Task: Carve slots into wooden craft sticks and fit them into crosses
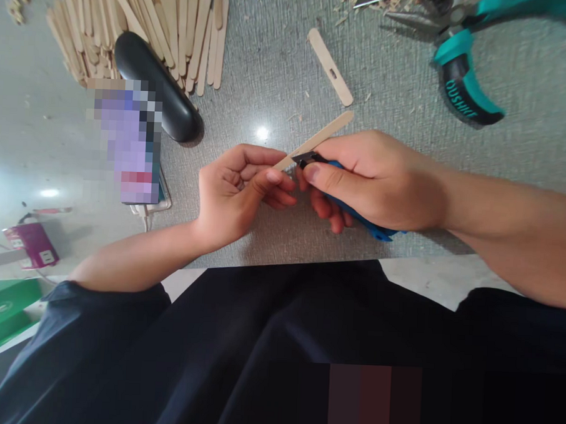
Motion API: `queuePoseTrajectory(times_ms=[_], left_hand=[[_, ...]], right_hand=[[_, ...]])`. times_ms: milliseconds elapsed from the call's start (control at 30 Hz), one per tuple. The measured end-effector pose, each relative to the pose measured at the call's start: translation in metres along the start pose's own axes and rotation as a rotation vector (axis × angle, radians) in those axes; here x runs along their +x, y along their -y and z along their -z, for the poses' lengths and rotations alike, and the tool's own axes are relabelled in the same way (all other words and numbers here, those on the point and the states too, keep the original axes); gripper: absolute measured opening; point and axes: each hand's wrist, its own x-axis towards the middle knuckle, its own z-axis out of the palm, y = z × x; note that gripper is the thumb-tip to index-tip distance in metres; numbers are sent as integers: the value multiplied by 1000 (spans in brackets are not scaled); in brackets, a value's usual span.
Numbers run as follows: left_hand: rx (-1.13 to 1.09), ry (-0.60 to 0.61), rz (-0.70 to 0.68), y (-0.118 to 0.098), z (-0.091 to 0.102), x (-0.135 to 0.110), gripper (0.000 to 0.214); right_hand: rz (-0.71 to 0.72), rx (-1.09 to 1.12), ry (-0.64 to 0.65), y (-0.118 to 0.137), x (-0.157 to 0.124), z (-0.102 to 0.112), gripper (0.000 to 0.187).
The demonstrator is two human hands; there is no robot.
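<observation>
Between thumb and fingers, my left hand (241,185) pinches the lower end of a wooden craft stick (323,132), which slants up to the right. My right hand (373,181) is wrapped round a blue utility knife (349,205). The knife's dark blade tip meets the stick close to my left fingertips. Just above lies another craft stick (329,65) with a small slot cut through it. Part of the knife's handle is hidden by my fingers.
Many craft sticks (178,32) are heaped at the top left, beside a black case (159,88) and a blurred-out phone (129,146) with a cable. Teal-handled pliers (471,76) lie at the top right. Wood shavings dot the grey tabletop (252,67). A purple box (32,245) sits far left.
</observation>
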Motion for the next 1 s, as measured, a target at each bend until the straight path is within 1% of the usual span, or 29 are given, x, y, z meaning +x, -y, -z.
queuePoseTrajectory(times_ms=[100,233,333,567,700,833,900,1000], left_hand=[[37,-2,23,-1,0,0,55],[65,19,6,-2,0,0,50],[80,35,34,-1,0,0,51],[50,31,81,-3,-2,0,53],[55,24,103,-4,-4,1,58],[37,3,92,-4,-5,1,57],[40,3,91,-4,-5,1,58],[52,14,100,-3,-5,1,59]], right_hand=[[2,3,-6,0,0,-1,28],[-8,21,-17,1,0,-2,31],[-3,26,-4,0,1,-3,29],[0,47,17,-6,1,-5,25],[33,66,-15,-8,1,-9,23],[80,90,-59,-9,1,-9,24],[82,80,-79,-9,2,-8,24],[67,67,-70,-8,2,-9,25]])
